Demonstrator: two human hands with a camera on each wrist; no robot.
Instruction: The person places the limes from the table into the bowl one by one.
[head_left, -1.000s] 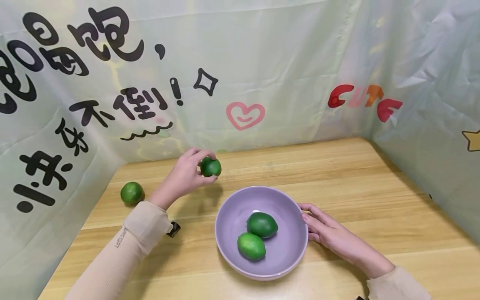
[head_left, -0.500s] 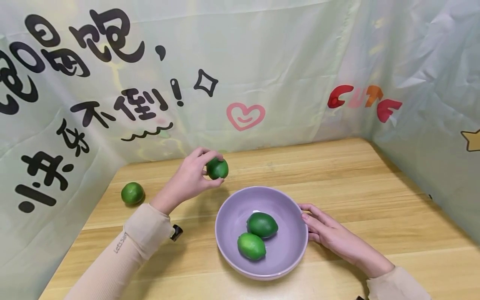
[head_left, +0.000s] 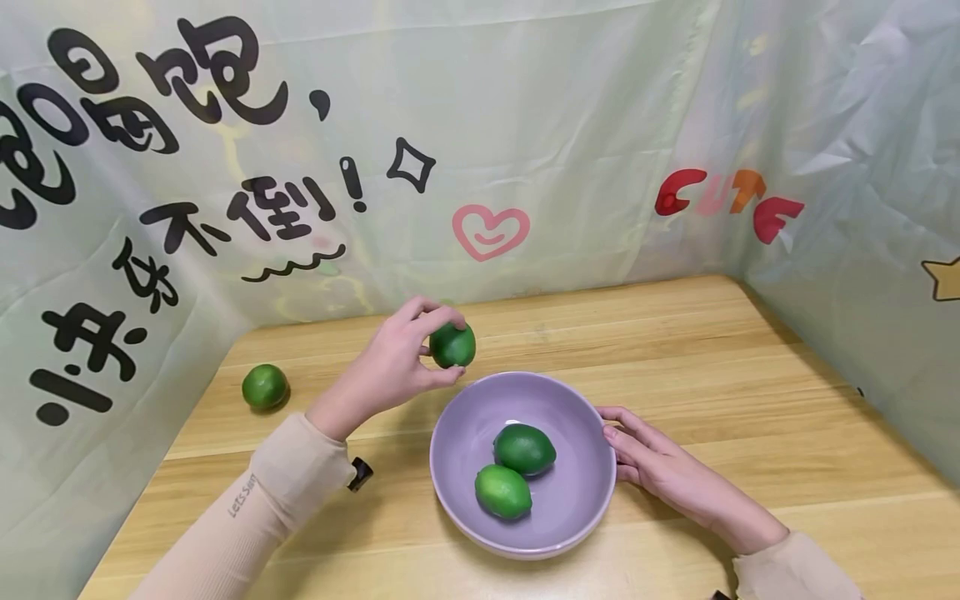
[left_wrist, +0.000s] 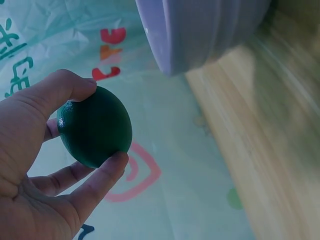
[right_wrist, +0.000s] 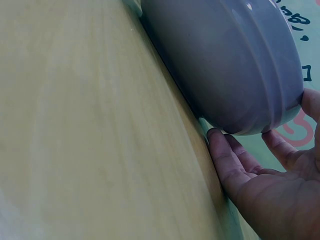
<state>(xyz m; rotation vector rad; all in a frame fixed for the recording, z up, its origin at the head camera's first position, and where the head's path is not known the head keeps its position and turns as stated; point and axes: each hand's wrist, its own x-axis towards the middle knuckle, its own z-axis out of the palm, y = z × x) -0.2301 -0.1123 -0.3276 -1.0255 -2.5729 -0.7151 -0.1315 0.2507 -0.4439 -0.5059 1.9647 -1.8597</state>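
Observation:
My left hand point(head_left: 393, 358) pinches a dark green lime point(head_left: 453, 346) between thumb and fingers, above the table just beyond the bowl's far left rim. The left wrist view shows the same lime point(left_wrist: 95, 127) gripped at its top and bottom. A purple bowl point(head_left: 573, 500) stands upright on the table. Inside it lie a darker lime point(head_left: 525, 450) and a lighter lime point(head_left: 503, 492), touching each other. My right hand point(head_left: 663, 471) rests against the bowl's right side, its fingers loosely extended. In the right wrist view, fingertips point(right_wrist: 215, 135) touch the bowl's outer wall.
Another lime point(head_left: 265, 387) sits on the wooden table point(head_left: 750, 400) at the left, beside my left forearm. A pale printed curtain point(head_left: 600, 150) hangs behind the table and along both sides.
My left hand has carried its lime to the right and slightly nearer, toward the bowl. The right hand, the bowl and the other limes have stayed put.

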